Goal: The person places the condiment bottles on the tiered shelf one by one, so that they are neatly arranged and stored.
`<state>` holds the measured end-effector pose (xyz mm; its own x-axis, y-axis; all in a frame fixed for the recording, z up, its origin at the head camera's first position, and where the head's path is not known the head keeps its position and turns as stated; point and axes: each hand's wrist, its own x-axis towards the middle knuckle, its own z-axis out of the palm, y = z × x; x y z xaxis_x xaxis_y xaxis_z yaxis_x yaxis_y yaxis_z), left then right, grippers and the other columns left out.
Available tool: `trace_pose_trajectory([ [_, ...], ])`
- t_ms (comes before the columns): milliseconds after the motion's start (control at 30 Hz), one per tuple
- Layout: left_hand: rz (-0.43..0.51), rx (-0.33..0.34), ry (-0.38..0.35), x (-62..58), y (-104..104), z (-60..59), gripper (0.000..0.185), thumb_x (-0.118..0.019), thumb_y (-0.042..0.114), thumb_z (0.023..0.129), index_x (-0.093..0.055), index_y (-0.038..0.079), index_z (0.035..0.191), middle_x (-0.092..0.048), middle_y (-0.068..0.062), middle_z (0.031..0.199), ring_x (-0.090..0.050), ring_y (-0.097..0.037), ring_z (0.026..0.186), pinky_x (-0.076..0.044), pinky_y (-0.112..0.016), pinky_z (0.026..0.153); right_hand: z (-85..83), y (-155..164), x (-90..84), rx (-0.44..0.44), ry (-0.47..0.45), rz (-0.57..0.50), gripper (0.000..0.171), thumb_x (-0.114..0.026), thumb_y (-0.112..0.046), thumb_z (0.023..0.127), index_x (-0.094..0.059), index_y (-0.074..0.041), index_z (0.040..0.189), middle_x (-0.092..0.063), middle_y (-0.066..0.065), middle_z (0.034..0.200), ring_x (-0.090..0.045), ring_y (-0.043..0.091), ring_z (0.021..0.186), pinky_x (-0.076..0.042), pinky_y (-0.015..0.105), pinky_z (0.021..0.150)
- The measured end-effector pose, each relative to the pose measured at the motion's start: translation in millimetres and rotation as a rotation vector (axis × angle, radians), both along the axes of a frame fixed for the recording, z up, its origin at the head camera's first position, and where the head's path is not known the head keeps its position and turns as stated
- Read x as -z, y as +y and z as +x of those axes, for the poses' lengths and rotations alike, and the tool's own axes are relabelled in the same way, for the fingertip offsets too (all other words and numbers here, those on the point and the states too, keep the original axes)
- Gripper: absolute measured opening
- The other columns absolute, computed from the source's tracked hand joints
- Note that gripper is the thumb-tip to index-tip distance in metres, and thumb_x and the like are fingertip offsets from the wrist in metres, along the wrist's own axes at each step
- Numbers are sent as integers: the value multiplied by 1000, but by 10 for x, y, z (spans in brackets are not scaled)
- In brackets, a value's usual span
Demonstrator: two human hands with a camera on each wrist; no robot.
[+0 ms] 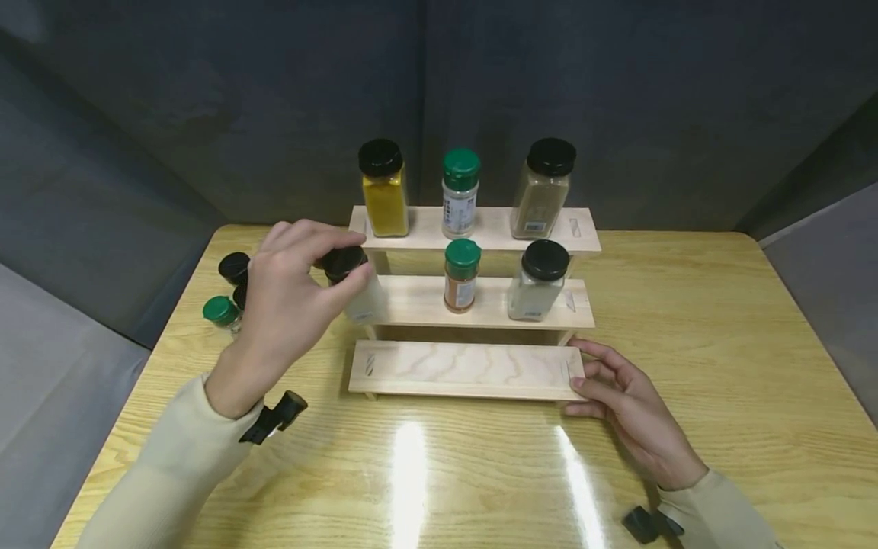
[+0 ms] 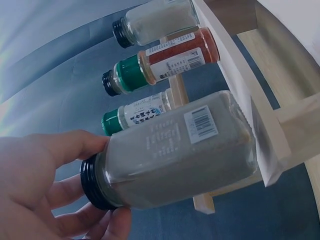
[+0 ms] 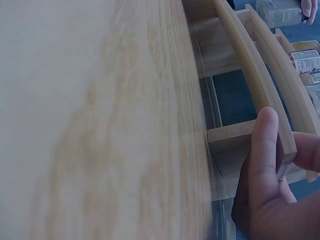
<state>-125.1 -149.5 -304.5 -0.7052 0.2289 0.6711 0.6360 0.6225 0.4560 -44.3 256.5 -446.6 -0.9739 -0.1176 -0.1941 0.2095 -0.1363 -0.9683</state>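
My left hand [image 1: 288, 293] holds a clear glass spice jar [image 1: 369, 301] by its black lid, at the left end of the middle shelf [image 1: 414, 301] of a three-tier wooden rack. The left wrist view shows the thumb and fingers round that lid [image 2: 95, 182] and greyish contents in the jar, its base close to the shelf; whether it touches cannot be told. My right hand [image 1: 634, 408] grips the right end of the lowest shelf [image 1: 466, 367], its thumb over the front edge [image 3: 272, 120]. On the middle shelf also stand a green-capped shaker [image 1: 460, 286] and a black-lidded jar [image 1: 536, 290].
The top shelf [image 1: 425, 229] carries a yellow-filled jar [image 1: 386, 202], a green-capped shaker [image 1: 459, 206] and a black-lidded jar [image 1: 542, 202]. Left of the rack, partly behind my left hand, stand a green-capped container [image 1: 221, 311] and black-lidded ones [image 1: 235, 267]. Dark cloth [image 1: 425, 91] hangs behind the table.
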Motion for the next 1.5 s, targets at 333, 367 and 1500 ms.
trace_pose_trajectory([
  [333,-20,14,-73,-8,181,-88,30,-92,7,87,-82,-3,114,-78,-15,112,-60,-35,99,-48,-44,79,18,-9,11,6,-16,11,51,-66,6,106,-50,-7,152,-65,11,114,-71,23,98,-69,43,85],
  [367,-21,14,-82,-6,195,-94,30,-92,7,88,-82,-3,114,-78,-15,113,-60,-35,100,-48,-44,80,17,-10,12,5,-17,11,51,-66,6,106,-50,-7,152,-65,10,114,-71,23,98,-69,43,85],
  [1500,43,62,-30,159,212,-116,43,-94,12,88,-77,-1,125,-74,-16,123,-63,-34,108,-52,-47,92,-2,1,-4,2,-12,17,51,-65,5,107,-49,-6,154,-65,10,114,-70,22,99,-69,43,86],
])
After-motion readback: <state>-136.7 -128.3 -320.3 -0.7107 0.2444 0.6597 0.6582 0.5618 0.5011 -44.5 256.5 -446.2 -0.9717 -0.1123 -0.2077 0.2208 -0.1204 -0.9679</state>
